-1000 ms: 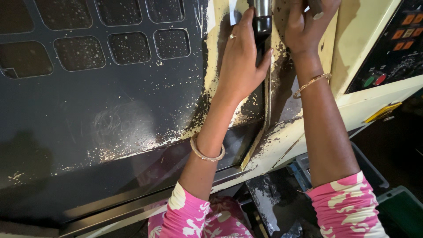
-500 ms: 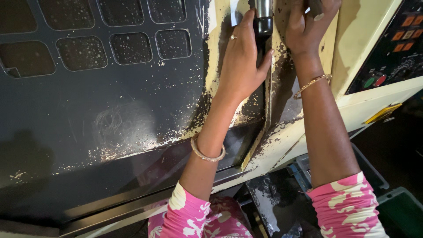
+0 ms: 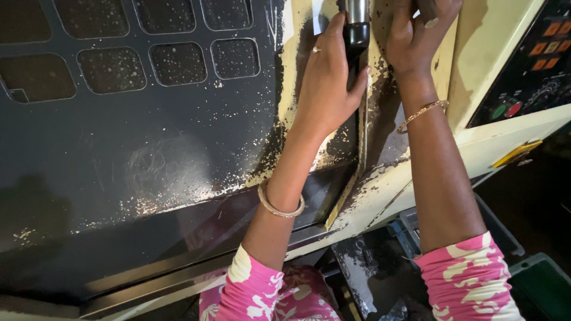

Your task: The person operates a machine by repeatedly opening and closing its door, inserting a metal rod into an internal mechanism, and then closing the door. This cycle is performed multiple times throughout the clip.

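Observation:
A metal door handle (image 3: 357, 24), a round bar with a black lower end, runs up the edge of a dark, paint-chipped sliding machine door (image 3: 148, 148). My left hand (image 3: 327, 83) is wrapped around the handle, thumb on its right side. My right hand (image 3: 419, 30) is higher and to the right, on the cream machine frame (image 3: 452, 65) at the top of the picture; its fingertips are cut off by the edge, so what they touch is hidden. Both wrists wear thin bangles and pink patterned sleeves.
The door has several rounded rectangular window panes (image 3: 178, 59) speckled with chips. A control panel (image 3: 529, 59) with orange, green and red buttons sits at the right. Below are a yellow latch (image 3: 514, 154), a dark greasy tray (image 3: 369, 273) and a green bin (image 3: 541, 285).

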